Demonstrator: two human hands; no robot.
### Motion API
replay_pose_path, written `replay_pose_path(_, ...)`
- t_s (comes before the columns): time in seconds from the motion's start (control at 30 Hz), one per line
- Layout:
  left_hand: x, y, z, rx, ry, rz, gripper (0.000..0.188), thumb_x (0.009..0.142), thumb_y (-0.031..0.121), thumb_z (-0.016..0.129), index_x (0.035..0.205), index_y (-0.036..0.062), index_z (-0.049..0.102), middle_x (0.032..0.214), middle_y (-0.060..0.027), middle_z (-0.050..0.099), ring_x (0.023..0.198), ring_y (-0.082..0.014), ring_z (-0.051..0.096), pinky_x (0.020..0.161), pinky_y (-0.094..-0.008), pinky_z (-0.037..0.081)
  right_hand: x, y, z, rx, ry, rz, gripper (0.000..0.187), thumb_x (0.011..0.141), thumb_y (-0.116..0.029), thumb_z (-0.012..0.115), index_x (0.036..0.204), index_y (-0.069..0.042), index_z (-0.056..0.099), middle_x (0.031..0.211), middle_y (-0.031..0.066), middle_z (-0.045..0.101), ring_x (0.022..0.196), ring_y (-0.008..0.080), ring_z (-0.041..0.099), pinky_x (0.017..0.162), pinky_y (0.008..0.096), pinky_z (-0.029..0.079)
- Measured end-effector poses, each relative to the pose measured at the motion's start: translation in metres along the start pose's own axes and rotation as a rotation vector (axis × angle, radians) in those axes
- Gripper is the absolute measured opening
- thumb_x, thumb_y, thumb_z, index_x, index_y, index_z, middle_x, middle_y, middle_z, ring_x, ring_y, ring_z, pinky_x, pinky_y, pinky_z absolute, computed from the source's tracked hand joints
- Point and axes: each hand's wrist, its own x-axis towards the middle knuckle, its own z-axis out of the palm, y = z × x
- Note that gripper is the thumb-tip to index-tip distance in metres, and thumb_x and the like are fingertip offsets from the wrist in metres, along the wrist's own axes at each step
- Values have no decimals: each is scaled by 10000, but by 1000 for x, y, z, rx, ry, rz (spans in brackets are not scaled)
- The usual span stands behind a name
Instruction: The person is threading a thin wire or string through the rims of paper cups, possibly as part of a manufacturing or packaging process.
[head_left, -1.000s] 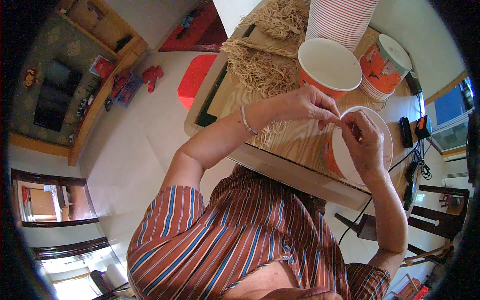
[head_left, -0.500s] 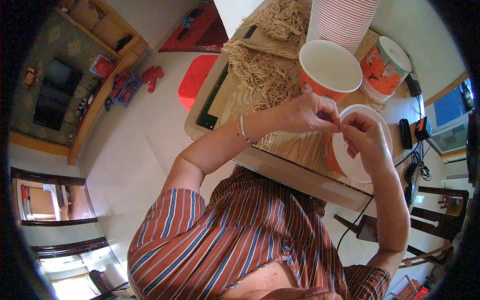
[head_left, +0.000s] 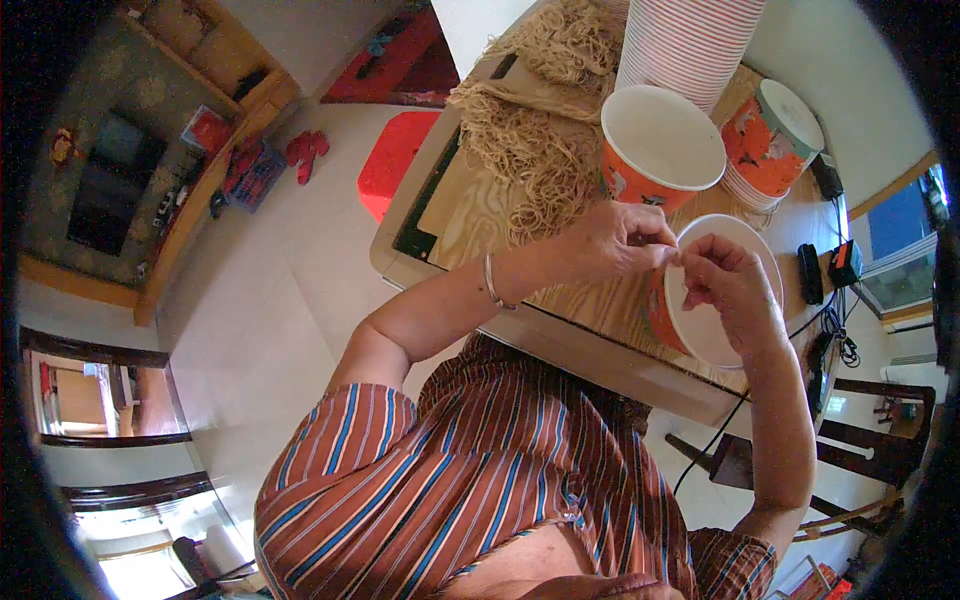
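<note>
My left hand (head_left: pixel 622 240) and my right hand (head_left: pixel 735 290) meet fingertip to fingertip over the near right part of the table. Both are pinched closed; whatever lies between the fingertips is too small to make out. Below and behind my right hand is an orange paper tub (head_left: pixel 712 338) with a white inside, its mouth facing me. A second orange and white paper tub (head_left: pixel 664 138) stands open just beyond my left hand. To its left spreads a tangled heap of tan strands (head_left: pixel 530 160), like string or thin noodles.
A tall stack of nested white tubs (head_left: pixel 690 45) rises at the back. Upturned orange tubs (head_left: pixel 765 140) are stacked at the far right. Black cables and adapters (head_left: pixel 845 262) line the table's right edge. A red stool (head_left: pixel 392 165) stands left of the wooden table (head_left: pixel 590 318).
My left hand has dropped slightly toward me, and the fingers of my right hand have shifted a little. Both hands stay pinched together; the tubs and strands look unmoved.
</note>
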Motion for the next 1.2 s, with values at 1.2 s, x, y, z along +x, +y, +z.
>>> replay_pose_path(1.2,0,0,3,-191,-28,-56,229,914,246,647,957,24,687,851,-7,578,784,-85,575,718,-243,471,-2,-3,7,-778,182,-545,61,855,-61,616,879,-18,580,784,143,628,647,266,621,601,371,493)
